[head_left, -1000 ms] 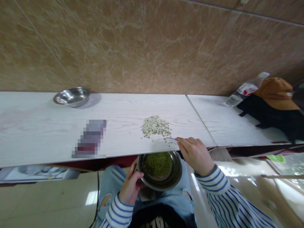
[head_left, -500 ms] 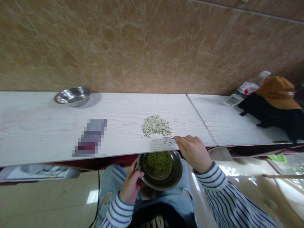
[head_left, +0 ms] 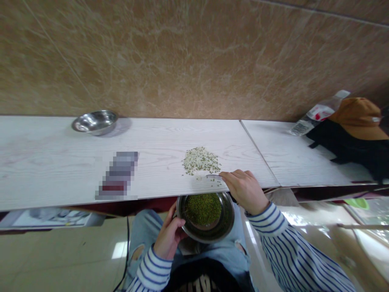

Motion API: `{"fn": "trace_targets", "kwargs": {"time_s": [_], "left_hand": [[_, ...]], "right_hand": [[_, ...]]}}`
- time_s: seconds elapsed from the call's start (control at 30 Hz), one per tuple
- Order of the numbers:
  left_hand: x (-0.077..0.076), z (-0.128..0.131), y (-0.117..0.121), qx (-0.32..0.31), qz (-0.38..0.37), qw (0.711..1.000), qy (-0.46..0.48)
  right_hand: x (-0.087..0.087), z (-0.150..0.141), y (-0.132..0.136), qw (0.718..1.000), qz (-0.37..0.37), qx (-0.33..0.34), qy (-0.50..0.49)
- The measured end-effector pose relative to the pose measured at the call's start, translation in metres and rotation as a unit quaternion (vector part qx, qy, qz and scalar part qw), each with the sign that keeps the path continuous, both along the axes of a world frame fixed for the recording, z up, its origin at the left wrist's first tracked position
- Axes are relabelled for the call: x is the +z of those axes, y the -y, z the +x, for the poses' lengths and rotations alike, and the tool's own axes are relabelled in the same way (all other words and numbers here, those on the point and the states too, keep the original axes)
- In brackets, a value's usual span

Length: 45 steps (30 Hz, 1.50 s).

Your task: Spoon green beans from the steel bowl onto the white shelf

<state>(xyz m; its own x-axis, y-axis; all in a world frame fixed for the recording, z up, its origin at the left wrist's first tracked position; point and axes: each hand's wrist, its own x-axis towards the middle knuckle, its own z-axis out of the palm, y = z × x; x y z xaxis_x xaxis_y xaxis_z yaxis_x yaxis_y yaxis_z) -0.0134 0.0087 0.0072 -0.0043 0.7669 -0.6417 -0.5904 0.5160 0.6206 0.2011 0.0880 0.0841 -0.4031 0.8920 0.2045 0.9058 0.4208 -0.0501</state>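
My left hand (head_left: 172, 234) grips the rim of a steel bowl (head_left: 226, 227), thumb over its left edge. The bowl sits above my lap against the counter's front edge, and green mung beans (head_left: 203, 209) fill its bottom. My right hand (head_left: 243, 190) is closed around a small, shiny spoon-like tool (head_left: 213, 177), its handle hidden in the fingers. The tool's tip rests low over the counter, just on the near side of a pile of white rice mixed with mung beans (head_left: 200, 159). A few loose beans lie between tool and counter edge.
An empty-looking steel bowl (head_left: 95, 123) stands at the back left of the white counter (head_left: 158, 142). A pixelated patch (head_left: 118, 174) covers something nearer. To the right are a plastic bottle (head_left: 317, 113), an orange-brown cap (head_left: 358, 115) and black cloth (head_left: 343, 148).
My right hand has moved slightly left and away from me, carrying the tool's tip a little left along the pile's near edge. My left hand and the bowl stay nearly still.
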Motion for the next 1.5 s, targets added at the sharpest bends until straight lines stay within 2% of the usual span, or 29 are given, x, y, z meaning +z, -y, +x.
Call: {"fn": "trace_targets", "kwargs": {"time_s": [0.4,0.83,1.07,1.17,1.37,1.5], "left_hand": [[-0.002,0.003,-0.003,-0.004,-0.004,1.0,-0.005],[-0.008,0.007,0.004,-0.005,0.007,1.0,0.014],[-0.019,-0.011,0.017,0.034,0.005,0.999,-0.008],[-0.02,-0.014,0.021,0.021,-0.003,0.999,-0.024],[-0.021,-0.017,0.021,0.038,-0.013,0.998,-0.04],[-0.023,-0.023,0.018,0.018,-0.005,0.999,-0.034]], "right_hand": [[0.004,0.003,0.009,0.999,-0.017,0.042,-0.004],[0.009,-0.01,0.044,0.997,-0.018,0.071,0.012],[0.008,-0.001,0.046,0.999,0.004,0.011,-0.035],[0.006,0.002,0.044,0.999,0.009,0.001,-0.042],[0.004,0.007,0.04,0.998,0.016,-0.013,-0.06],[0.002,0.01,0.035,0.998,0.014,-0.013,-0.067]]}}
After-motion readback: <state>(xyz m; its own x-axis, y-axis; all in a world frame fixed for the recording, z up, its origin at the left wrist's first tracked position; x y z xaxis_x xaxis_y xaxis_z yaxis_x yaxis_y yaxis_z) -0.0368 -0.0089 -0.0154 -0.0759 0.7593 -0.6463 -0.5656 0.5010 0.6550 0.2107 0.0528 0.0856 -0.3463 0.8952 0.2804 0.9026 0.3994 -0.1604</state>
